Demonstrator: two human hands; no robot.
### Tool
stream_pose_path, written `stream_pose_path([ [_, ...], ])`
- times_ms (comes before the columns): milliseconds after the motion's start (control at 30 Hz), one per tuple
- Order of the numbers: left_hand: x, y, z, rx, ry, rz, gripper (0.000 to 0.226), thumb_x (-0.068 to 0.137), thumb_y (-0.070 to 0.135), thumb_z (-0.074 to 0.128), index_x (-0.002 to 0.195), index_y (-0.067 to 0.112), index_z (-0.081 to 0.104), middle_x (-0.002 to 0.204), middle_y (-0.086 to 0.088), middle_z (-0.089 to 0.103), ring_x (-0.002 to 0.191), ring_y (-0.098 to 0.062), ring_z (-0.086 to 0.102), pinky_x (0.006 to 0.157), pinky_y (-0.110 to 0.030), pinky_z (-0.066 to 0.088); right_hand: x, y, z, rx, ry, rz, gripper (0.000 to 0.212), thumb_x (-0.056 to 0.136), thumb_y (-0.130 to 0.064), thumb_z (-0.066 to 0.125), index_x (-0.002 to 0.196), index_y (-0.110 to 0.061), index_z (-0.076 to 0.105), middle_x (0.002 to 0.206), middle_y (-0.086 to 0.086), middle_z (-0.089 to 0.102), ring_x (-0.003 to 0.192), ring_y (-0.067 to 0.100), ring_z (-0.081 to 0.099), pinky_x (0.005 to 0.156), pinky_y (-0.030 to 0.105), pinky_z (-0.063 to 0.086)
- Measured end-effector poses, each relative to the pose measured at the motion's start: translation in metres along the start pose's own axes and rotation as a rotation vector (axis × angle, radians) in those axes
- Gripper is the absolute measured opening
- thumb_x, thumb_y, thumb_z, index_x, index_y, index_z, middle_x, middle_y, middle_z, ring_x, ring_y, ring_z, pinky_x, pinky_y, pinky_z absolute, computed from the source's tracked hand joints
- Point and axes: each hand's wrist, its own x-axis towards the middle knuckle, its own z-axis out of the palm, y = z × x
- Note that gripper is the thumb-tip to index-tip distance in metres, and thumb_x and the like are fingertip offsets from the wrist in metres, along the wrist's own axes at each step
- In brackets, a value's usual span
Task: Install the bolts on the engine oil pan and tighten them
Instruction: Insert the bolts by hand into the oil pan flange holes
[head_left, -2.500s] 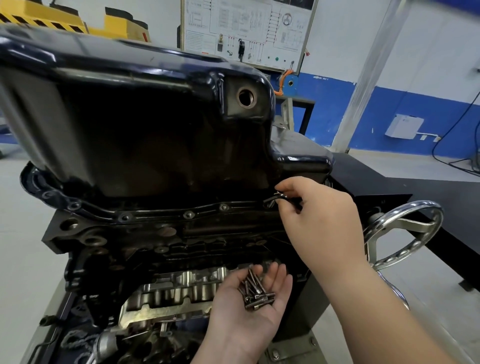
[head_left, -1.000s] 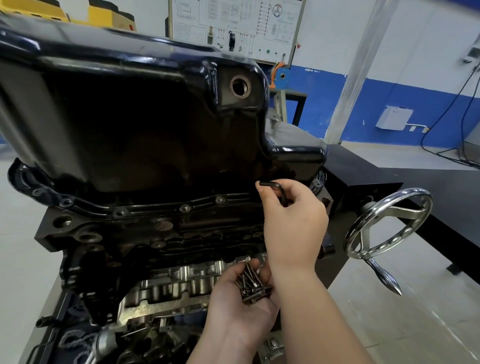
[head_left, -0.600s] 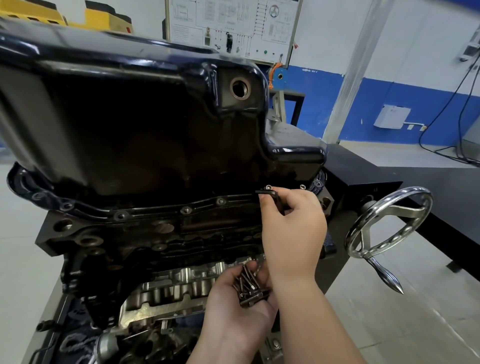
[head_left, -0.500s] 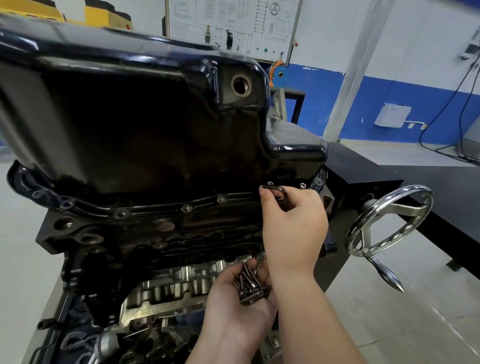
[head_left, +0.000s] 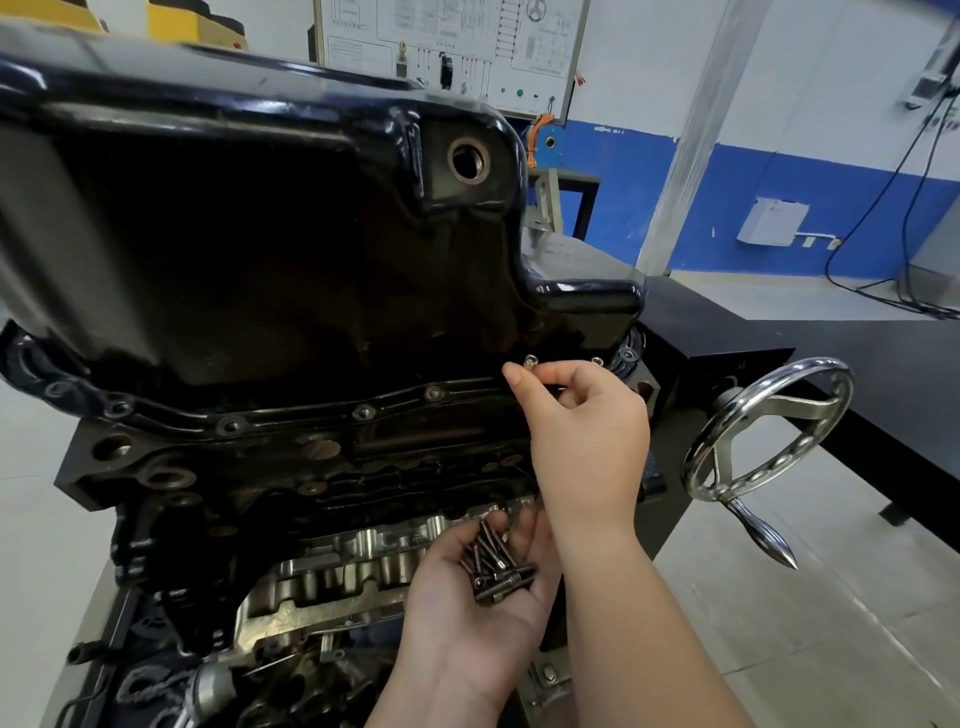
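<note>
Oil pan (head_left: 249, 249), black, seated on engine block (head_left: 291, 483); several bolts along its flange, one (head_left: 530, 361) standing proud beside right hand (head_left: 587, 441). Right grip closed on dark hex key (head_left: 556, 387). Left hand (head_left: 478, 597), palm up, cups loose bolts (head_left: 496, 569).

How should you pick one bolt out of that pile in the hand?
Pinch one of the top bolts by its round head, coming down from above. They lie loose and crisscrossed in the open left hand, so probably only the uppermost lifts free.
</note>
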Motion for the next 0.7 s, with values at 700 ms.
stream_pose_path([
  [700,0.012,0.005,-0.007,0.022,-0.035,-0.001,0.039,0.086,0.012,0.048,0.053,-0.006,0.061,0.062,-0.019,0.064,0.053,-0.032,0.067,0.045,-0.046,0.053,0.004,0.001,-0.006,-0.056,-0.050,-0.029,0.012,0.077,-0.036,0.074,0.071,-0.027,0.068,0.051,-0.008,0.049,0.049,0.002,0.046,0.048,0.009,0.037],
])
